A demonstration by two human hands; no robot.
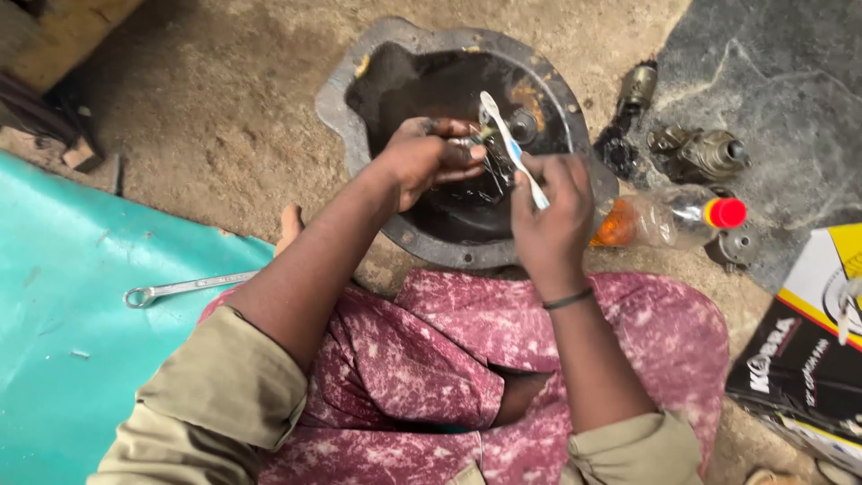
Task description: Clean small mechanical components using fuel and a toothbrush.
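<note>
The person sits low on the dirt floor (pixel 206 99) with a dark, greasy metal pan (pixel 449 220) set on the ground just in front of the knees. The left hand (pixel 429 160) is closed around a small metal part (pixel 474 137), holding it over the pan's middle; the part's exact form is too small and soiled to tell. The right hand (pixel 549 211) grips the handle of a white and blue toothbrush (pixel 510 145), bristle end laid against the part. Holding both over the hollow appears to keep drips and dirt inside the pan. The pan's rim touches or nearly touches the patterned trousers (pixel 575 332) on the near side, so little room remains there. On the pan's right, just beside the rim, lies a plastic bottle with red cap (pixel 669 218), with several metal fittings (pixel 705 153) close behind it on a grey mat (pixel 772 81); that side is crowded. A printed carton (pixel 813 350) sits at the lower right. To the left, a ring spanner (pixel 184 288) rests on the edge of a teal sheet (pixel 63 296), well apart from the pan.
</note>
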